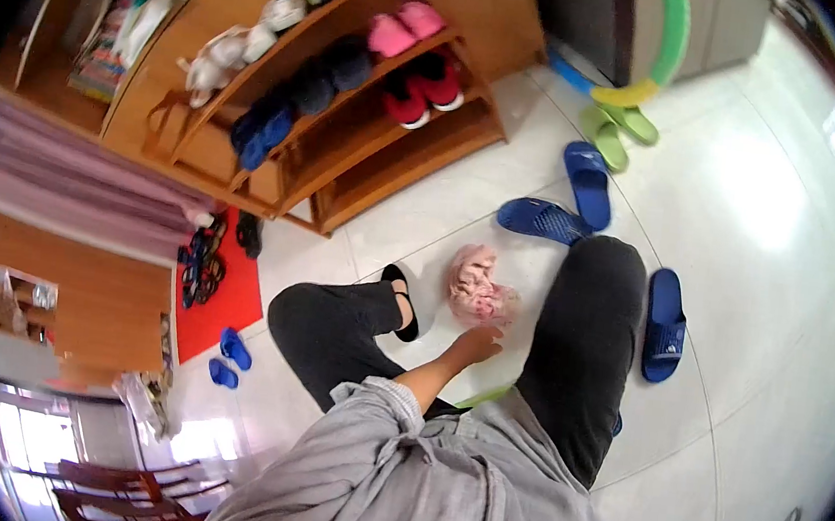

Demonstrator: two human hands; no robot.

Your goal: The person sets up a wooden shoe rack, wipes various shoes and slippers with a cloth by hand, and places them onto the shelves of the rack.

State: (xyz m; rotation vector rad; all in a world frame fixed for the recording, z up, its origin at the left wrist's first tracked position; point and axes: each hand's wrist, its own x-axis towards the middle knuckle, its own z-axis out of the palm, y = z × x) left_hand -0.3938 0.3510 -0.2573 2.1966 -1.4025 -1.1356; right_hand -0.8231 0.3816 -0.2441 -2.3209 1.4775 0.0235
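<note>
My left hand [476, 347] reaches down between my knees, its fingers partly bent and slightly apart. It is right at the lower edge of a crumpled pink cloth bundle [476, 284], which lies on the tiles and seems to be in thin clear plastic. Whether the fingertips touch the bundle is hard to see. My right hand is out of view. Close by is my foot in a black shoe [411, 322]. A green edge [485, 396], perhaps of a low seat, shows beneath me.
A wooden shoe rack [406, 174] holds several pairs of shoes. Blue slippers [588, 184] lie beyond my right knee, with another blue slipper [666, 325] to the right. Green slippers [605, 138] sit by a coloured hoop [672, 34]. Sandals rest on a red mat [238, 294].
</note>
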